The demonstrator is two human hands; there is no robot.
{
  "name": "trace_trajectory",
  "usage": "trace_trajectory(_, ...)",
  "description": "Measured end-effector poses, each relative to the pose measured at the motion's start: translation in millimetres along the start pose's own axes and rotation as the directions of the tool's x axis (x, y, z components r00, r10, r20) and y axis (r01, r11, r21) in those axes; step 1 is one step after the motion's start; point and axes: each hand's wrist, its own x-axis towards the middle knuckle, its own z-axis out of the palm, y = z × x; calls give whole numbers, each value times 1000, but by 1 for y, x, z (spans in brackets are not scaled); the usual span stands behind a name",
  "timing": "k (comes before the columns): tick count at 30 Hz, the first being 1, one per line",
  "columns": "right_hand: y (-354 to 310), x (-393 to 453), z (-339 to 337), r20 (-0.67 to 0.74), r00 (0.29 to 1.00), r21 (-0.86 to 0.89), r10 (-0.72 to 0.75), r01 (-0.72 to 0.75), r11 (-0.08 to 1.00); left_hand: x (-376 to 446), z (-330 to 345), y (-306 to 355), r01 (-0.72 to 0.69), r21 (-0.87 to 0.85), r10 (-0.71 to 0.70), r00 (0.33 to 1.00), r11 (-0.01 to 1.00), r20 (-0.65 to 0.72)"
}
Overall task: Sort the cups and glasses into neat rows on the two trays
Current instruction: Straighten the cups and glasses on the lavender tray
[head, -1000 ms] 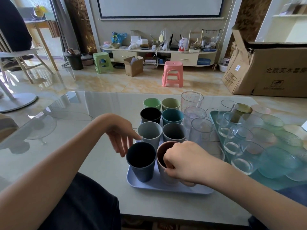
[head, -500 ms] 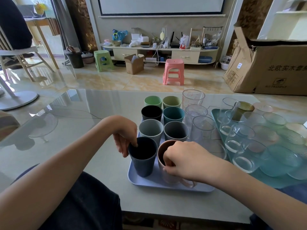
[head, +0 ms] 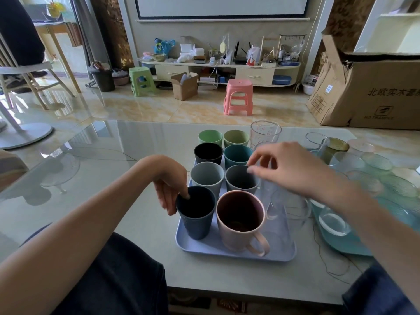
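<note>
Left hand is pinching the near-left rim of the dark blue cup, one finger hooked inside; cup is standing upright at the front-left of the lilac tray on the desk. Pink mug is sitting just right of it, handle pointing near-right. Right hand is hovering above the clear glasses, fingers loosely spread, holding nothing. Right hand is nearer them.

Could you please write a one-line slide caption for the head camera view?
Left hand pinches the dark blue cup on the lavender tray while the right hand reaches over the clear glasses.
</note>
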Motion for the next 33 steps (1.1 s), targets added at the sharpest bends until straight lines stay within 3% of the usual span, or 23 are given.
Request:
trace_trajectory(3, 32, 7, -14, -50, 983, -35, 174, -176, 984, 1, -1, 0, 9, -7, -9, 1000, 1000, -1)
trace_trajectory(6, 47, 6, -15, 96, 931, -98, 353, -344, 934, 2, -4, -1, 10, -41, -10, 1000, 999, -5)
trace_trajectory(11, 36, -2, -17, 294, 852, -108, 434, -421, 900, 2, -6, -3, -10, -77, 7, 999, 997, -38)
trace_trajectory(13, 31, -7, -20, 282, 830, -173, 481, -449, 877, 2, -6, -3, -10, -80, 7, 999, 997, -42)
trace_trajectory(15, 30, -10, -21, 168, 856, -234, 490, -448, 863, 2, -7, -3, -6, -74, 3, 999, 997, -38)
trace_trajectory(17, 32, -8, -20, 89, 871, -170, 483, -464, 869, 3, -6, -3, -6, -71, 3, 999, 997, -37)
trace_trajectory(22, 37, 0, 2, 136, 881, -72, 453, -447, 892, 2, -6, -1, -1, -63, -2, 999, 998, -45)
trace_trajectory(26, 40, 4, 15, 91, 900, -117, 425, -414, 903, 0, -8, -2, 6, -66, -11, 998, 998, -65)
trace_trajectory(33, 45, 6, 8, 148, 914, -47, 378, -376, 926, 1, -9, -3, 4, -70, -9, 997, 998, -74)
